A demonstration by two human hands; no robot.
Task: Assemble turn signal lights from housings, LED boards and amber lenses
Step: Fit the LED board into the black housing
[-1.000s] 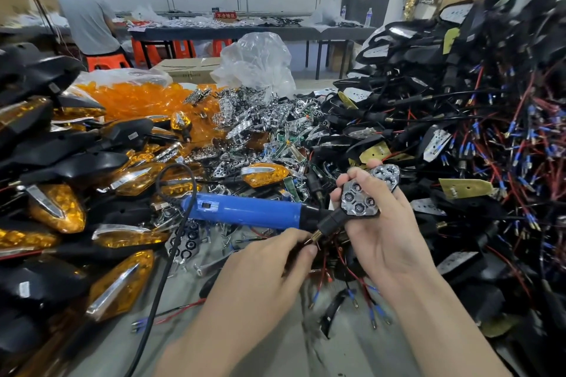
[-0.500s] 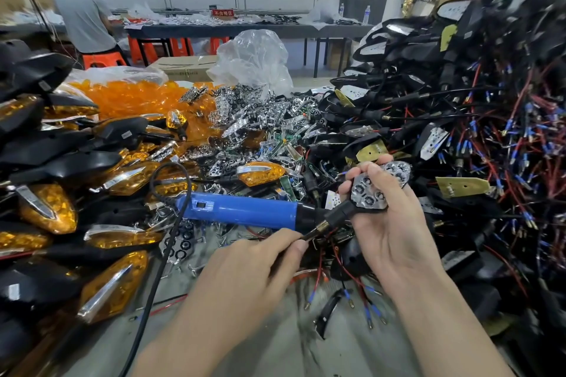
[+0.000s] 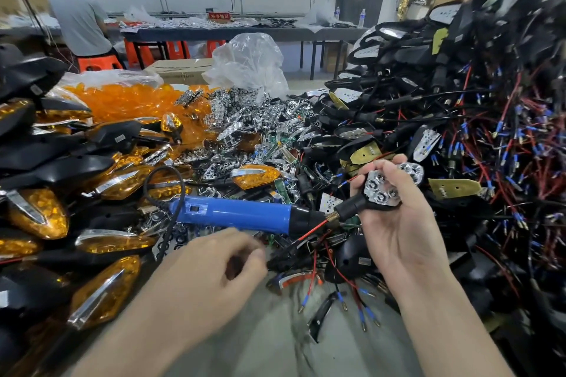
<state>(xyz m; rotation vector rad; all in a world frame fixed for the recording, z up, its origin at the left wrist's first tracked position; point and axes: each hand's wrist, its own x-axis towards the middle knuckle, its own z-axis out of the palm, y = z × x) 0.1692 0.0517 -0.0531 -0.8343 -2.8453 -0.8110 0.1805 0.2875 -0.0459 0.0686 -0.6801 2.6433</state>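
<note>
Bare tabletop (image 3: 263,352) shows only at lower centre. Right hand (image 3: 401,236) grips the housing (image 3: 379,193); left hand (image 3: 211,269), curled, hold unclear, has left its stem.

L hand (image 3: 214,266) blurred, grip unclear

I find free room only on the bare table strip (image 3: 346,355) near me, in the middle. Finished lights (image 3: 101,294) wall the left side and wired housings (image 3: 490,138) the right. The blue screwdriver (image 3: 235,214) lies across ahead.
</note>
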